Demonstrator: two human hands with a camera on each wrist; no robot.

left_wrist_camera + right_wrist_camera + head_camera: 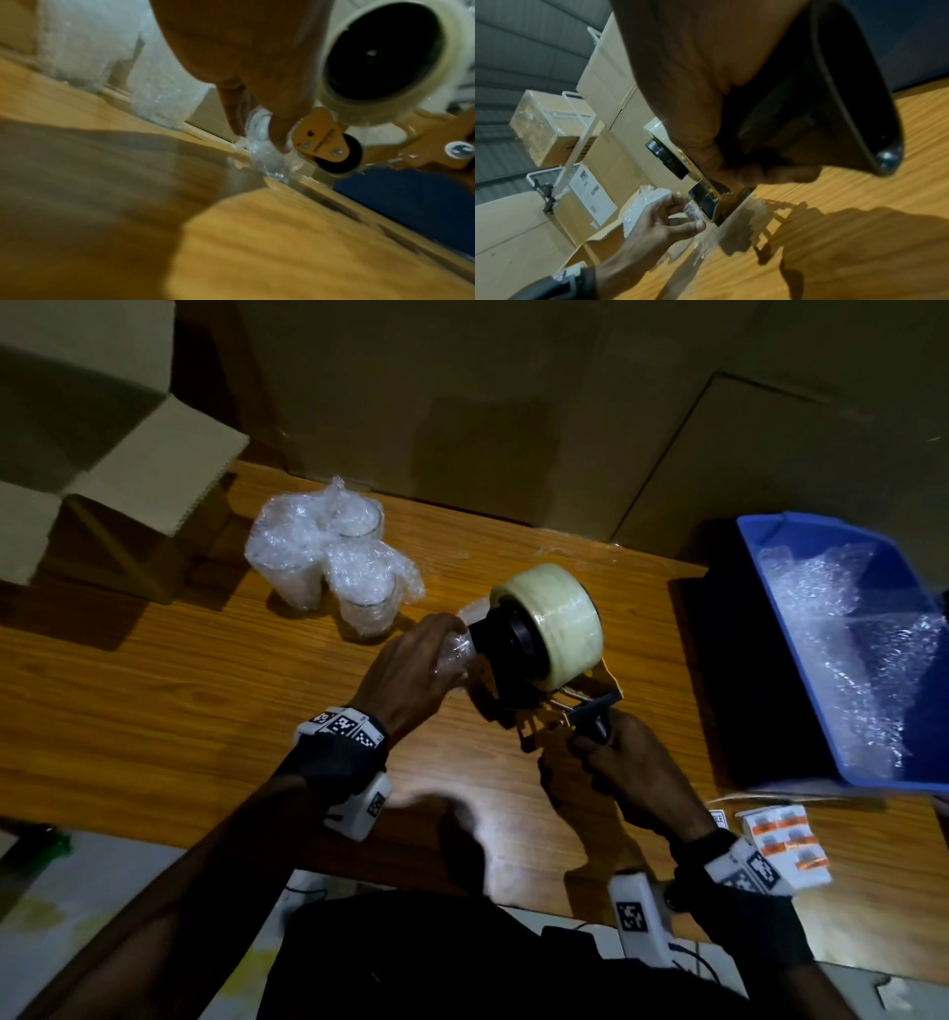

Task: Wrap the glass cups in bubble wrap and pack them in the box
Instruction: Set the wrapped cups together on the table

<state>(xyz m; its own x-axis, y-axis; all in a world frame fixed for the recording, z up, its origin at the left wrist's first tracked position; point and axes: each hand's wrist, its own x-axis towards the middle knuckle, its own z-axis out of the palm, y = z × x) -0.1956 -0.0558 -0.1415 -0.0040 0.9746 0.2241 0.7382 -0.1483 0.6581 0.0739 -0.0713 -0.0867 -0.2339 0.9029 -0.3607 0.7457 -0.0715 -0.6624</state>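
Taping of a bubble-wrapped glass cup at a wooden table, both hands occupied.

The left hand (411, 667) grips a wrapped cup (457, 654) standing on the wooden table (154, 690), fingers curled round its bubble-wrapped side. The right hand (624, 762) is closed round the black handle of a tape dispenser (544, 654), whose front end meets the wrapped cup; a roll of clear tape (557, 624) sits on it. Three wrapped glasses (334, 557) stand together farther back on the table, just beside the held cup and apart from it. An open cardboard box (102, 505) stands at the table's left end. A blue bin (780, 588) holding loose bubble wrap (842, 629) is on the right. A sheet of labels (785, 839) lies near the right wrist.
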